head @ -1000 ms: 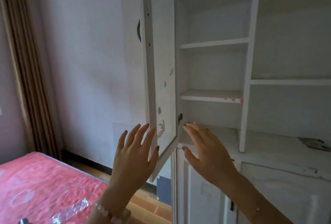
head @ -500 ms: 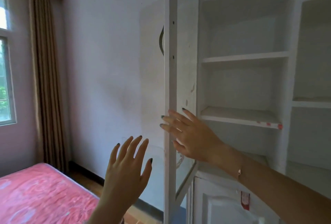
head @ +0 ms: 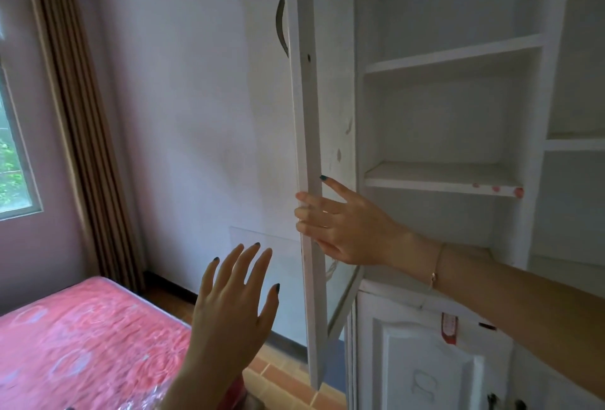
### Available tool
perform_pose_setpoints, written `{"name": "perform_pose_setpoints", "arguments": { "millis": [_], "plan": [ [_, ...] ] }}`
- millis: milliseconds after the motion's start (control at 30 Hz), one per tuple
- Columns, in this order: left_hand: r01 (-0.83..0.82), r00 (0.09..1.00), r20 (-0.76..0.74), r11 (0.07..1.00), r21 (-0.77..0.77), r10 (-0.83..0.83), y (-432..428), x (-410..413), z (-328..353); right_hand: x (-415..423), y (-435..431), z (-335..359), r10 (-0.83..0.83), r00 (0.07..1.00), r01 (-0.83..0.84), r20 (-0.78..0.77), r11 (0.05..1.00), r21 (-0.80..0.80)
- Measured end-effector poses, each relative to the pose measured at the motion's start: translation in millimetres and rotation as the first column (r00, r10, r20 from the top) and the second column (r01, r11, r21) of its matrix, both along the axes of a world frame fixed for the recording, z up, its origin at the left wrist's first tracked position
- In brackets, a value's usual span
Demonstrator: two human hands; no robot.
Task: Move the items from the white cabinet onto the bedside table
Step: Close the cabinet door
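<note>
The white cabinet (head: 451, 59) fills the right side, and its visible shelves hold nothing. Its upper door (head: 306, 115) stands ajar, edge toward me, with a dark curved handle on its outer face. My right hand (head: 340, 226) grips the door's edge at about the lowest shelf's height, fingers wrapped round the outside. My left hand (head: 232, 305) hovers lower left of the door, fingers spread, holding nothing. No bedside table is in view.
A bed with a pink plastic-wrapped mattress (head: 82, 344) sits at the lower left. A brown curtain (head: 78, 121) and a window (head: 13, 160) are on the left wall. The shut lower cabinet door (head: 425, 363) is below my right arm.
My right hand has moved from the lower ledge to the door's edge and closed round it. The view has shifted up and left. My left hand stays spread.
</note>
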State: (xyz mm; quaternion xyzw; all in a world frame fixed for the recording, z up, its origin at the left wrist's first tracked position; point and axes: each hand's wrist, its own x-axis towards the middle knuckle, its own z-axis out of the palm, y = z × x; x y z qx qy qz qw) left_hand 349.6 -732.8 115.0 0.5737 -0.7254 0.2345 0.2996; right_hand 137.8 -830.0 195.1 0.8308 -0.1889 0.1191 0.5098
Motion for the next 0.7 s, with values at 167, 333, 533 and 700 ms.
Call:
{"name": "perform_pose_setpoints", "arguments": {
  "millis": [167, 333, 533, 700],
  "plan": [
    [0.025, 0.999, 0.019, 1.0, -0.001, -0.025, -0.2, -26.0, -1.9, -46.8, 14.4, -8.4, 0.082, 0.993, -0.078, 0.088, 0.996, -0.047],
    [0.117, 0.993, 0.01, 0.993, -0.025, -0.117, -7.3, -75.6, -1.7, -102.1, 41.2, -18.2, -0.002, 0.984, 0.006, 0.179, 1.0, -0.026],
    [0.225, 0.974, -0.003, 0.974, -0.031, -0.225, -15.5, -133.5, -2.4, -175.6, 59.0, -34.1, -0.223, 0.929, 0.225, 0.295, 0.974, 0.028],
    [0.281, 0.96, 0.009, 0.959, -0.036, -0.281, -22.2, -173.8, -10.3, -228.0, 49.0, -45.8, -0.472, 0.768, 0.475, 0.432, 0.873, 0.11]
  ]
}}
